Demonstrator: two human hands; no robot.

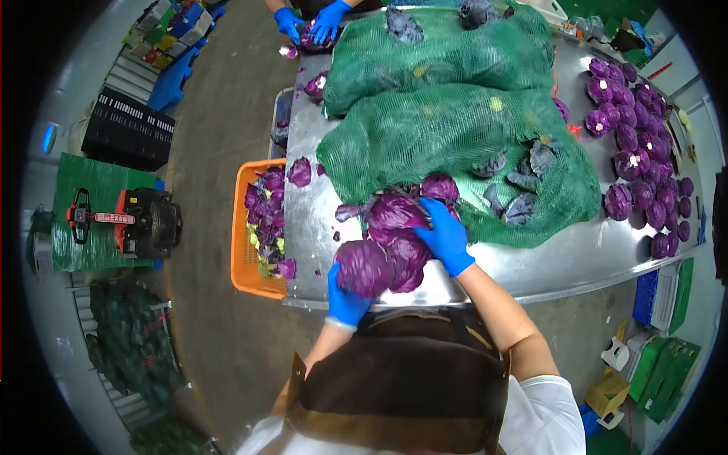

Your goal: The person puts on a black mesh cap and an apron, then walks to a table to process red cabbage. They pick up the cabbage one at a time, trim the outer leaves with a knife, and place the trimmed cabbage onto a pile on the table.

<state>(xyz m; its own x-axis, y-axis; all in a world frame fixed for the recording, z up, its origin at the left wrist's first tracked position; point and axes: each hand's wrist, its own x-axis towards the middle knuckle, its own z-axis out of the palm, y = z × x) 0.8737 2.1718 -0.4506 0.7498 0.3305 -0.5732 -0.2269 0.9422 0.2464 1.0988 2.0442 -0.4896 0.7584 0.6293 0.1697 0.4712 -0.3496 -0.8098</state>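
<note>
My left hand (pixel 347 302), in a blue glove, is wrapped round a purple cabbage (pixel 364 268) at the near edge of the metal table (pixel 516 269). My right hand (pixel 446 236), also gloved in blue, rests with its fingers on another purple cabbage (pixel 396 214), just behind and to the right of the first. A third cabbage (pixel 408 259) lies between my hands. Beyond them, green mesh sacks (pixel 425 136) lie across the table, and a loose purple leaf (pixel 300 172) is to the left.
An orange crate (pixel 244 227) of purple leaves stands at the table's left side. Several purple cabbages (pixel 641 152) are grouped at the right. Across the table, a co-worker's gloved hands (pixel 322 24) touch a cabbage. A red pallet jack (pixel 125 220) stands far left.
</note>
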